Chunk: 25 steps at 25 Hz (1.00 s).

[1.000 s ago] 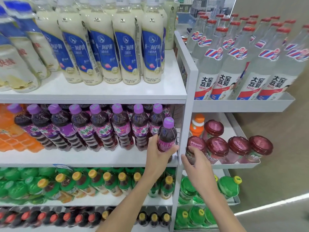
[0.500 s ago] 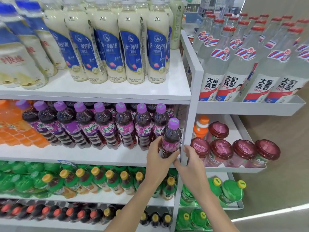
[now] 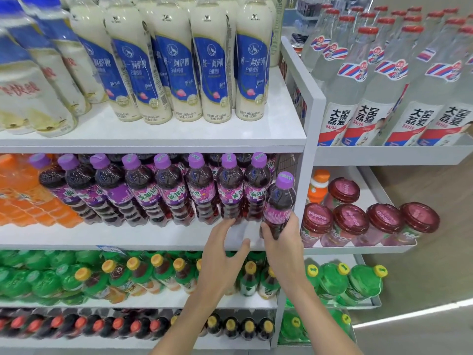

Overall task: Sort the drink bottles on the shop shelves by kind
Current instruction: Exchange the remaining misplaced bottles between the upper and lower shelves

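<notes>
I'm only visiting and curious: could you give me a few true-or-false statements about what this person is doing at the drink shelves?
1. The right hand grips a purple-capped bottle. True.
2. The left hand holds a bottle too. False: its fingers are spread and hold nothing.
3. Blue-labelled milk tea bottles stand on the shelf above the purple row. True.
4. The red-lidded cups share the purple row's shelf. False: they sit in the unit to the right, past the white upright.
5. The green bottles below the purple row have red caps. False: their caps are yellow.
</notes>
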Tool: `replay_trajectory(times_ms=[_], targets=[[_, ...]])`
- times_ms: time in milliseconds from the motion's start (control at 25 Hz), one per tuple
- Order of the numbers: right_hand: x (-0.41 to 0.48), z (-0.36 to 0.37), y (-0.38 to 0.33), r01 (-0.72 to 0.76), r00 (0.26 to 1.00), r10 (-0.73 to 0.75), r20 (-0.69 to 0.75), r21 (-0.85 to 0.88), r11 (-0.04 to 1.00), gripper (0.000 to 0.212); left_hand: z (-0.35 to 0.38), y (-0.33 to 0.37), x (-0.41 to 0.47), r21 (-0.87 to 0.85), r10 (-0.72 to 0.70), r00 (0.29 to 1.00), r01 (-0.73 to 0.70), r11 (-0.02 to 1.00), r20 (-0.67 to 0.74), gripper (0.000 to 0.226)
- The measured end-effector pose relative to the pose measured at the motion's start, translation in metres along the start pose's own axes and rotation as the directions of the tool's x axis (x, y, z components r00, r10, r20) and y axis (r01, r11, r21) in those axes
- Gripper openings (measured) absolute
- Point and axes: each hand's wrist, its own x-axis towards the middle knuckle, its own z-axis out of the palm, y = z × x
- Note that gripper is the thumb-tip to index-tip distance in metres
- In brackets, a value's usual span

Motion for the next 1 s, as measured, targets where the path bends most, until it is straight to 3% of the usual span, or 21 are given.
replay_trajectory(times_ms=[160, 480, 680, 1000], targets=[[0.004, 0.007, -0.001, 0.027, 0.997, -0.034, -0.071, -0.095, 0.995, 0.038, -0.008, -0.011, -0.002, 0.027, 0.006, 1.0, -0.006, 1.0, 0.005, 0.048], [0.011, 0.016, -0.004, 0.037, 0.979, -0.091, -0.18, -0.283, 0.958, 0.059, -0.013, -0.012, -0.006, -0.019, -0.054, 0.998, 0.055, 0.998, 0.017, 0.045], [0.014, 0.021, 0.0, 0.036, 0.971, -0.077, -0.226, -0.182, 0.983, 0.066, -0.009, -0.011, -0.006, -0.03, -0.066, 0.998, 0.066, 0.997, 0.021, 0.046], [0.018, 0.023, -0.001, 0.028, 0.969, -0.098, -0.229, -0.291, 0.956, 0.046, -0.014, -0.012, -0.014, -0.036, -0.104, 0.992, 0.106, 0.994, 0.073, 0.048]])
